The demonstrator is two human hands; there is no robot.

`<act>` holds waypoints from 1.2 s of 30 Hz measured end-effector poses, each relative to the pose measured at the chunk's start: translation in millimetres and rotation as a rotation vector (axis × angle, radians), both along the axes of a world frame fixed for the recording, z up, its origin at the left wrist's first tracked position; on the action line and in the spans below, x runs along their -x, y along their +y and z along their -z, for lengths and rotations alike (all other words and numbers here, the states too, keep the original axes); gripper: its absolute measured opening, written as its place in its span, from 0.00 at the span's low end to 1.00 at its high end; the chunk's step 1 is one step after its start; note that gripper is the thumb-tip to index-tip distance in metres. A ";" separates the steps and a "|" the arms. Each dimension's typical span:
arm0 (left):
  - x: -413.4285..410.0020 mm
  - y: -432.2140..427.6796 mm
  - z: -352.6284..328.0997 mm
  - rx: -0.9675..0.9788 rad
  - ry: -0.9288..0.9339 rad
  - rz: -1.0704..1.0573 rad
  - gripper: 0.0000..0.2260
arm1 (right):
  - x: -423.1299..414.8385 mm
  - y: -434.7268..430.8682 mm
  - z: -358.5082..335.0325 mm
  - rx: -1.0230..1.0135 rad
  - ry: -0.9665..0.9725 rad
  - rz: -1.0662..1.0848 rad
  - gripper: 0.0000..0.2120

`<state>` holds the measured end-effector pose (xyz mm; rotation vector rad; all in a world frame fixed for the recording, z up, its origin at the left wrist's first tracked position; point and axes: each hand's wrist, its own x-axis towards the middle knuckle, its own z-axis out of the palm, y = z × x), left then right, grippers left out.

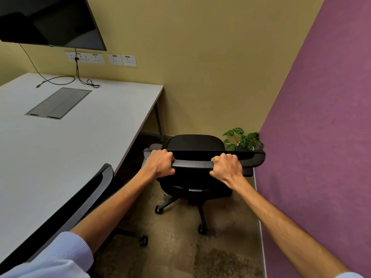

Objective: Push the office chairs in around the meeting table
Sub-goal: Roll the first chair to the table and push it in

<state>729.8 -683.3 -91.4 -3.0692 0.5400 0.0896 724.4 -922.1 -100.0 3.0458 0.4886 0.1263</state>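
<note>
A black office chair (195,144) stands on the carpet in the gap between the white meeting table (60,149) and the purple wall, its seat facing the yellow wall. Both my hands grip the top rail of its backrest: my left hand (160,164) near the rail's left end, my right hand (226,167) right of the middle. A second black chair (84,201) sits tucked against the table's near edge at my left, partly behind my left forearm.
A potted plant (244,139) stands in the corner just beyond the chair. The purple wall (321,137) runs close on the right. A dark screen (50,21) hangs above wall sockets; loose cables (60,80) and a grey cable hatch (58,103) lie on the table.
</note>
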 end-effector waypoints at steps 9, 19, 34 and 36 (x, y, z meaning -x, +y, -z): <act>-9.9 -1.9 2.0 0.033 -0.017 -0.089 0.11 | -33.5 -2.6 3.1 -0.066 -0.082 -0.114 0.06; -48.5 -5.9 7.2 0.069 -0.047 -0.317 0.07 | -112.8 5.5 0.5 0.000 -0.046 -0.240 0.06; -156.2 -14.9 15.6 0.099 -0.144 -0.617 0.10 | -290.6 33.1 -6.3 -0.016 0.008 -0.476 0.10; -169.8 -17.6 14.9 0.093 -0.168 -0.644 0.10 | -313.7 35.5 -6.5 -0.029 0.008 -0.522 0.12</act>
